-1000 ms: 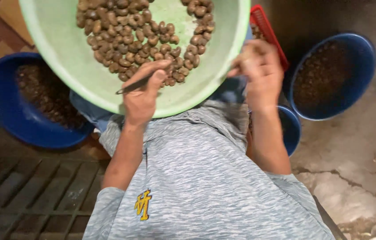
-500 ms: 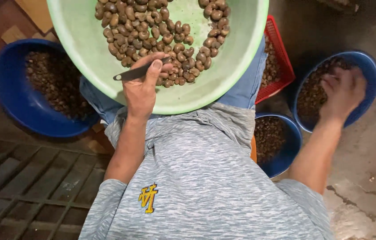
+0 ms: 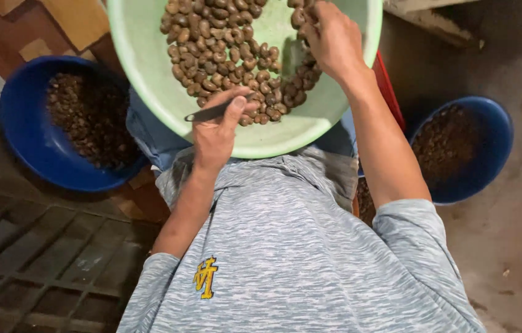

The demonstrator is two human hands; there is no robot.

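A green bowl [image 3: 150, 68] is seen on the lap, filled with brown nuts [image 3: 224, 55] heaped toward its middle and right. The left hand [image 3: 218, 126] rests at the near rim of the bowl, closed around a small knife [image 3: 208, 113] whose dark blade points left across the rim; the thumb lies along the handle. The right hand [image 3: 332, 40] is sunk into the nuts at the far right of the bowl, fingers curled down among them; whether a nut is gripped cannot be told, since the fingertips are hidden. A blue bowl [image 3: 33, 154] with dark shells is placed on the left, just beside the knee. A second blue bowl [image 3: 489, 154], also holding dark matter, is set on the right, behind the right forearm. A third container with brown bits [image 3: 364, 203] is glimpsed under the right arm, mostly hidden. A red tray edge [image 3: 387, 86] is visible between the green bowl and the right blue bowl. A grey shirt [image 3: 285, 259] fills the near part of the view. A dark grate [image 3: 33, 271] lies near left.
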